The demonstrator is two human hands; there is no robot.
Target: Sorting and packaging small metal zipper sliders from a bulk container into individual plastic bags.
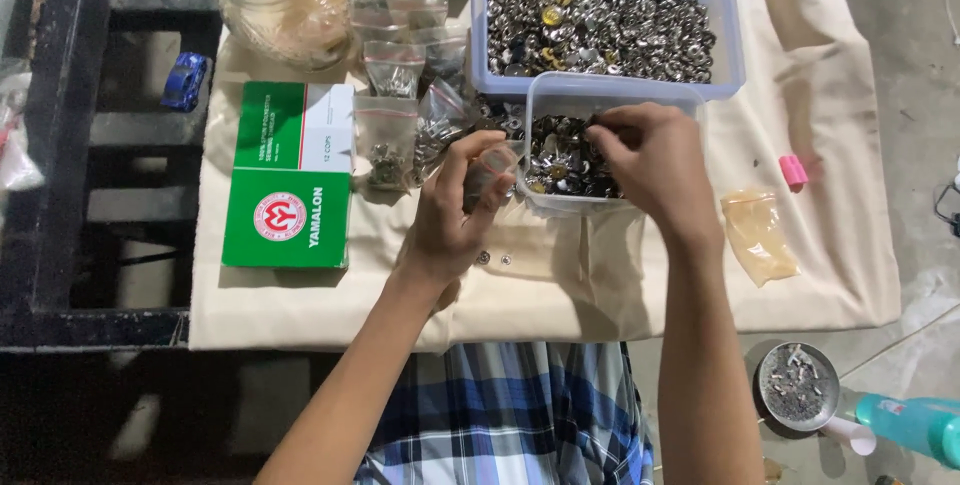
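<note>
A beige cloth (810,245) covers a low table that stands on a grey concrete floor, with a black metal frame (60,145) along its left side. In the head view, the left hand (455,210) is closed around a small clear plastic bag (488,170), pinching it upright just beside the near wall of a small clear plastic tub (560,95) filled with silvery metal snap buttons (560,160). The right hand (650,160) reaches down into that tub, its fingers drawn together on the buttons, seemingly picking some up. The step in hand looks like filling the bag from the tub; the next move would call for carrying the pinch across to the bag's mouth without dropping pieces. A larger clear plastic tub (725,35) of the same buttons sits behind, with filled little bags (392,70), a glass jar (285,0) and a green and white cardboard box (290,175) to the left. How many buttons the right fingertips grip is hidden by the hand itself, and whether the bag's mouth is open is hard to make out.
</note>
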